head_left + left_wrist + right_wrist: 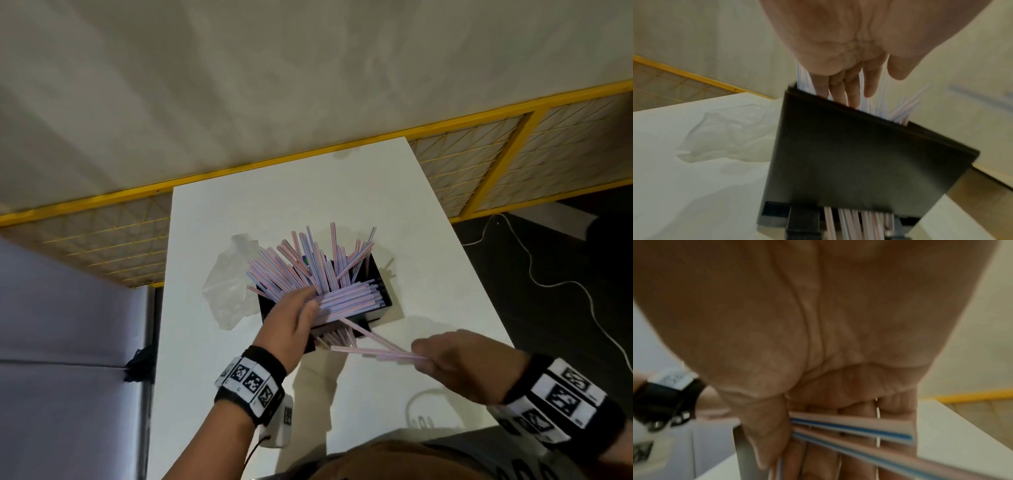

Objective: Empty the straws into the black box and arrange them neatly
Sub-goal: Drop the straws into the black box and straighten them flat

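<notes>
White table [428,240] beside yellow mesh fence [479,164]

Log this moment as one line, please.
left hand steadying straws in black box | right hand pinching loose straws | arranging unfinished

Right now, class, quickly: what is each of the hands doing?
Left hand: open, fingers straight, pressing the straws in the black box.
Right hand: pinching a few loose straws.

one black box [382,291], many straws [308,267], one plastic bag [229,281], two hands
</notes>
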Available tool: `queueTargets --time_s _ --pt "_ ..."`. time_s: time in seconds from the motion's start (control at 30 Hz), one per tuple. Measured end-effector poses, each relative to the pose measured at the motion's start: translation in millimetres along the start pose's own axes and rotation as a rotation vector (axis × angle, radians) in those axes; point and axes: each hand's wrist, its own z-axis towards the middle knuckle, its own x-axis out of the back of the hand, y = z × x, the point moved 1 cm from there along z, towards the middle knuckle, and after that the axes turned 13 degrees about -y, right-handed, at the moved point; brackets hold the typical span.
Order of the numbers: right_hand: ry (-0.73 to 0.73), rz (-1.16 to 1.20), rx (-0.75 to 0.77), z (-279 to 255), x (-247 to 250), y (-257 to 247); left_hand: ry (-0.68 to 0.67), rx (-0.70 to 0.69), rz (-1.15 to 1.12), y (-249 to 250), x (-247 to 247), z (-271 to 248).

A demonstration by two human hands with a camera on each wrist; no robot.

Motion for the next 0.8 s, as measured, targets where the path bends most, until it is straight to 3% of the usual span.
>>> queueTargets --time_s 0.23,0.4,0.53,0.7,0.8 --pt "0.210 -0.082 0.095 31 92 -43 0.313 0.088 -0.615 -13 37 -16" --pt "0.220 -0.084 0.138 100 110 -59 0.394 0.207 -0.997 -22 51 -10" --pt "0.204 -0.092 0.143 130 97 -55 0.403 0.231 -0.998 -17 47 -6" --pt "0.407 -0.024 0.192 126 68 -56 0.382 0.167 -0.809 -10 33 -12" --pt "0.399 0.086 0.194 123 50 -63 0.371 0.168 -0.684 -6 26 -10"
